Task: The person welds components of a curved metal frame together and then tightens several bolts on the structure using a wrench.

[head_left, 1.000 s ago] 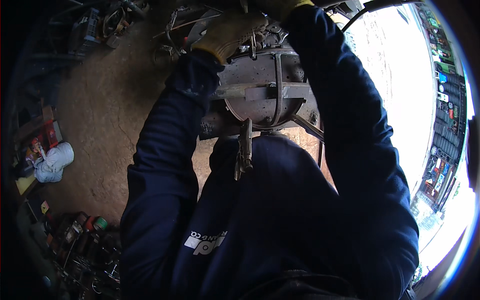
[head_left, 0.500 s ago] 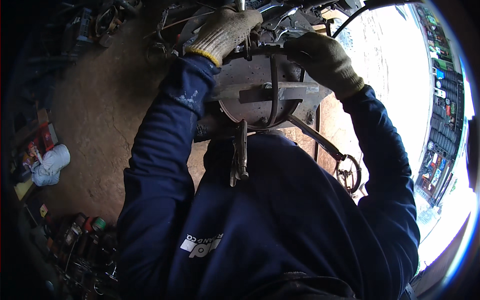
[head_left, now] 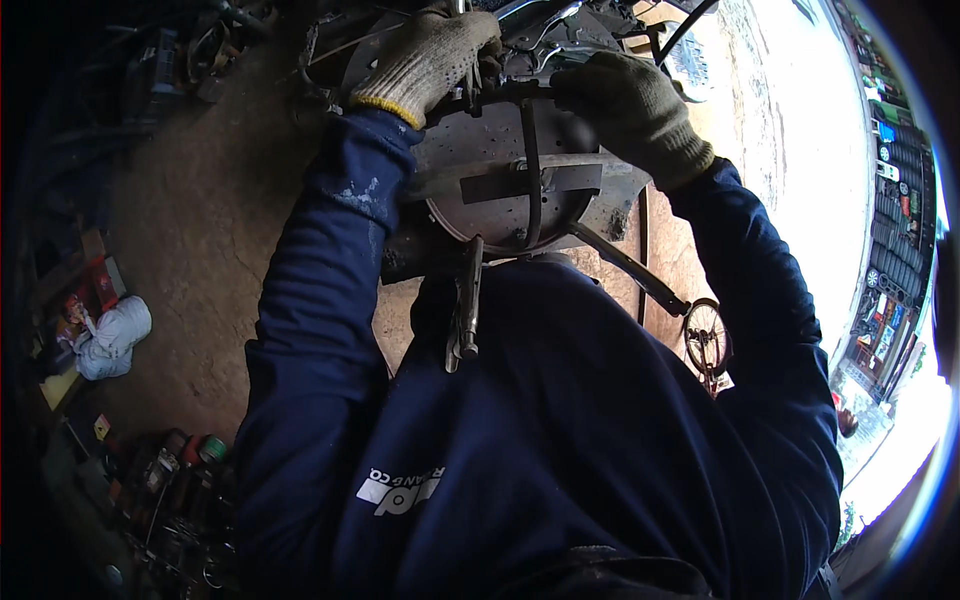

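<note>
My left hand, in a knitted glove with a yellow cuff, is closed round an upright metal tool that looks like locking pliers. Its jaws are at the upper rim of a round metal plate. My right hand, gloved too, is closed at the same rim, further right; its fingertips and whatever they grip are hidden. A flat bar and a curved dark strap cross the plate. Locking pliers hang from its lower edge, and a second clamp-like tool sticks out at lower right.
Several wrenches lie among metal parts beyond the plate. Stained floor stretches left, with a white bundle and tools along the side. A bicycle wheel shows beside my right arm. Stocked shelves stand far right.
The plate and both hands sit slightly further left and higher in view, as my head has shifted. Both hands keep their places at the rim.
</note>
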`<state>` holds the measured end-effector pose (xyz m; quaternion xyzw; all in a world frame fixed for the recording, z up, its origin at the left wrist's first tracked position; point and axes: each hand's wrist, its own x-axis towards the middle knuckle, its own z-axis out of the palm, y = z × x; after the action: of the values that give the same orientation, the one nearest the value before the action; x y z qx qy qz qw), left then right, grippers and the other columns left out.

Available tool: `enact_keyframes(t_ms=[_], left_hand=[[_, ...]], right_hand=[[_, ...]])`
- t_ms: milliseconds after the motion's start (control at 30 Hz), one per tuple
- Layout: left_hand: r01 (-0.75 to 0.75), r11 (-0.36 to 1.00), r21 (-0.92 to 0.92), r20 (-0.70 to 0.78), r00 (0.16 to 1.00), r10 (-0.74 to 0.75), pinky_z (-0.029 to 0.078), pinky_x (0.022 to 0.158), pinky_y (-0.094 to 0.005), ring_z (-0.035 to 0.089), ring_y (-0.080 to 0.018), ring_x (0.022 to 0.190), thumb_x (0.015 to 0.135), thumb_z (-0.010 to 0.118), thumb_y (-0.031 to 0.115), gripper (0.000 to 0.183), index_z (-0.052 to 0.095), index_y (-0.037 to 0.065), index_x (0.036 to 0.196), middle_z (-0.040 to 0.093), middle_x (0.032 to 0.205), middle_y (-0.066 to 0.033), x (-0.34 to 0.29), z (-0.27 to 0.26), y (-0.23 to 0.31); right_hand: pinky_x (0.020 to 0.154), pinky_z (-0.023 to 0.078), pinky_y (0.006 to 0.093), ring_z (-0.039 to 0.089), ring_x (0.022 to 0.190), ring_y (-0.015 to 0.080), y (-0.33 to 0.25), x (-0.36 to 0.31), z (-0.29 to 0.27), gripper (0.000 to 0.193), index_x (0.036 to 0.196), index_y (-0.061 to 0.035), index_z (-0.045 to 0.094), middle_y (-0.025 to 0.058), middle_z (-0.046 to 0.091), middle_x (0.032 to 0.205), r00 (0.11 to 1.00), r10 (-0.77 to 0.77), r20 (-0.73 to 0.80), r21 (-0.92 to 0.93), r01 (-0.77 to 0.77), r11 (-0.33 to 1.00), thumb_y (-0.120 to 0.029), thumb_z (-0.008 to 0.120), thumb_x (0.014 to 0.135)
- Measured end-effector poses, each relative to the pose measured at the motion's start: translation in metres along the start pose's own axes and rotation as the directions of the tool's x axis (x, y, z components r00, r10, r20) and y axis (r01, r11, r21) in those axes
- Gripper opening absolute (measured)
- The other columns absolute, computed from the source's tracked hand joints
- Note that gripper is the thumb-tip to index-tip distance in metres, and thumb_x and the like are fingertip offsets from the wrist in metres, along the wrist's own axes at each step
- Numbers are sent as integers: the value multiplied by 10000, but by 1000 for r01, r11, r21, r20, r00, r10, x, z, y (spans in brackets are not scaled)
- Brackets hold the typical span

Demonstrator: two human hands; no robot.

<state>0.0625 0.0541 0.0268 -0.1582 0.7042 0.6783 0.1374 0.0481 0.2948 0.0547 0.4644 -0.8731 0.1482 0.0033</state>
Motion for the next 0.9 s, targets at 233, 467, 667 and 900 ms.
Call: enact_keyframes(t_ms=[233, 467, 667, 900], left_hand=[[26, 999, -43, 31, 999, -25, 541, 646, -296, 688, -173, 725, 825, 679, 285, 347, 719, -4, 1014, 715, 843, -86, -3, -2, 1], [-4, 994, -114, 88, 996, 14, 575, 678, -324, 700, -186, 727, 853, 659, 292, 358, 691, -33, 1000, 713, 878, -112, 19, -2, -19], [-81, 997, 7, 94, 992, 80, 576, 684, -328, 721, -197, 758, 848, 672, 302, 377, 688, -45, 997, 729, 885, -141, 12, -4, -12], [-529, 36, 848, 361, 627, 691, 557, 741, -485, 703, -357, 858, 973, 516, 172, 268, 663, 19, 1138, 698, 967, -245, 56, -19, -60]], right_hand=[[920, 574, 332, 701, 1071, 188, 10, 27, -16, 457, 1324, -82, 634, 70, 709, 1199, 967, 248, 65, 582, -239, 777, -344, 716, 959], [903, 549, 365, 677, 1065, 229, 15, 140, -23, 420, 1303, -52, 620, 115, 691, 1203, 993, 116, 38, 647, -113, 754, -343, 615, 1000], [833, 553, 374, 689, 996, 263, 20, 192, 22, 357, 1259, -68, 638, 130, 703, 1126, 1000, -16, -20, 291, 21, 956, -306, 599, 995], [742, 557, 389, 701, 908, 310, 15, 201, 42, 258, 1180, -88, 665, 139, 714, 1022, 999, 44, 0, 30, -44, 999, -232, 587, 981]])
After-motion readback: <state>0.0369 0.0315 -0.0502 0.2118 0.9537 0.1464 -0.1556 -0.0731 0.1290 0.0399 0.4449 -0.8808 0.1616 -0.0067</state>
